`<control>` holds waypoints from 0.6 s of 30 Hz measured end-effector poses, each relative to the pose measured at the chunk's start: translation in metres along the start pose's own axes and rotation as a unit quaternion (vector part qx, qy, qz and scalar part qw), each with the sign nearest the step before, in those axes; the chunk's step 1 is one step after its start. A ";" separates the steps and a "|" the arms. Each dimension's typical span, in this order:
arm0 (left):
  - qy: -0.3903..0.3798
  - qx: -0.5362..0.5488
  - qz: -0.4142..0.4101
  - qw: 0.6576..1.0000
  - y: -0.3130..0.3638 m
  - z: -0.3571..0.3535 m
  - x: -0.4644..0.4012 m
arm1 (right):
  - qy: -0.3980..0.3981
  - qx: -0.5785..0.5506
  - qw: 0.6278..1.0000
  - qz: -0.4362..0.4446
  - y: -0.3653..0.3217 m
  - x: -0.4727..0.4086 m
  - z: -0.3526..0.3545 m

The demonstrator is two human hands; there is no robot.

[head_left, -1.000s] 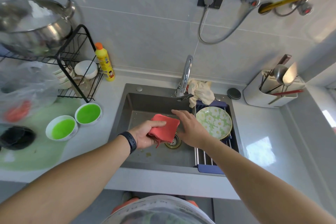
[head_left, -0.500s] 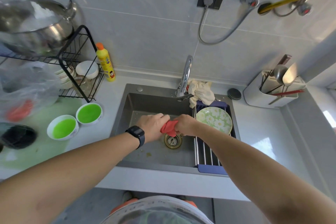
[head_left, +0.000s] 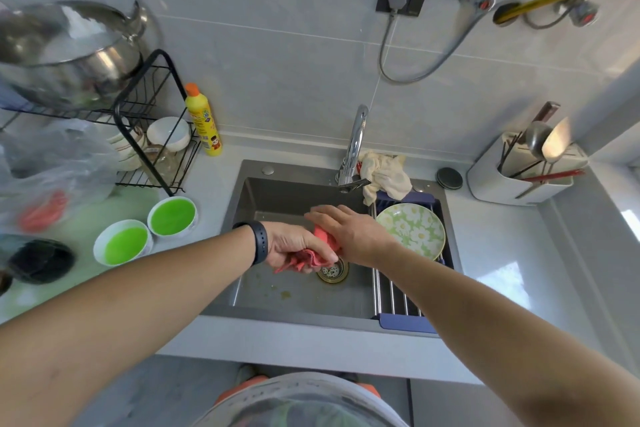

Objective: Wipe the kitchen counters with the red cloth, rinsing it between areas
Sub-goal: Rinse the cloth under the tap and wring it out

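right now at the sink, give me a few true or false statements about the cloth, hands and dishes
1. The red cloth is held over the sink, near the drain. True.
2. Only the right hand touches the cloth. False: the left hand grips it too.
3. The flowered plate lies on the counter left of the sink. False: it rests on the rack over the sink's right side.
4. Two green bowls stand left of the sink. True.
5. The yellow bottle lies on its side. False: it stands upright by the wall.
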State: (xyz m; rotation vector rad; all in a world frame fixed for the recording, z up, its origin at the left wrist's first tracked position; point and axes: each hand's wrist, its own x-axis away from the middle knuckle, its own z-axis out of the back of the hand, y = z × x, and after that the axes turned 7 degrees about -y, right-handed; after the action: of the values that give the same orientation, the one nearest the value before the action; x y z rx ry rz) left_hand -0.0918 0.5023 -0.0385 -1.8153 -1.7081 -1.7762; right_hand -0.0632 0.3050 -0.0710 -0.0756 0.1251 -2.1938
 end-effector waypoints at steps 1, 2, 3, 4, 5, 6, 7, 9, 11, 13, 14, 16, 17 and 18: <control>-0.002 -0.017 -0.005 1.000 0.001 0.000 -0.001 | -0.002 0.000 1.000 0.005 0.005 -0.001 0.004; 0.024 -0.053 -0.013 0.998 0.004 -0.001 -0.003 | -0.021 0.001 1.000 -0.007 0.009 -0.002 0.010; 0.082 -0.123 -0.023 0.989 0.007 -0.001 -0.006 | -0.059 -0.004 0.997 -0.047 0.010 -0.004 0.016; 0.162 -0.221 -0.038 0.961 0.010 -0.002 -0.009 | -0.116 -0.017 0.988 -0.103 0.008 -0.009 0.021; 0.245 -0.329 -0.056 0.910 0.012 -0.004 -0.013 | -0.180 -0.038 0.970 -0.157 0.007 -0.014 0.024; 0.312 -0.428 -0.069 0.846 0.014 -0.006 -0.016 | -0.233 -0.064 0.951 -0.192 0.005 -0.021 0.026; 0.351 -0.502 -0.081 0.786 0.015 -0.007 -0.017 | -0.285 -0.115 0.924 -0.226 0.002 -0.025 0.026; 0.374 -0.599 -0.101 0.701 0.012 -0.009 -0.019 | -0.343 -0.311 0.835 -0.297 0.002 -0.026 0.028; 0.373 -0.667 -0.127 0.633 0.007 -0.006 -0.024 | -0.338 -0.469 0.747 -0.329 0.004 -0.019 0.032; 0.385 -0.658 -0.139 0.632 0.003 -0.003 -0.028 | -0.302 -0.484 0.753 -0.327 0.006 -0.013 0.031; 0.399 -0.611 -0.141 0.669 0.002 -0.003 -0.028 | -0.261 -0.453 0.788 -0.325 0.005 -0.012 0.026; 0.421 -0.472 -0.118 0.766 0.005 -0.001 -0.025 | -0.144 -0.379 0.856 -0.322 0.003 -0.007 0.016; 0.419 -0.396 -0.109 0.810 0.008 0.003 -0.023 | -0.085 -0.343 0.883 -0.310 0.000 -0.002 0.011; 0.402 -0.306 -0.108 0.856 0.010 0.007 -0.022 | -0.037 -0.307 0.907 -0.288 -0.003 0.005 0.007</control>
State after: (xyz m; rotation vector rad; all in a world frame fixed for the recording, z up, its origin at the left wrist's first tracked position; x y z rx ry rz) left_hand -0.0744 0.4900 -0.0506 -0.7054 -1.0839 -2.8314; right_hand -0.0677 0.3023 -0.0639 -0.6163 0.8426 -2.6452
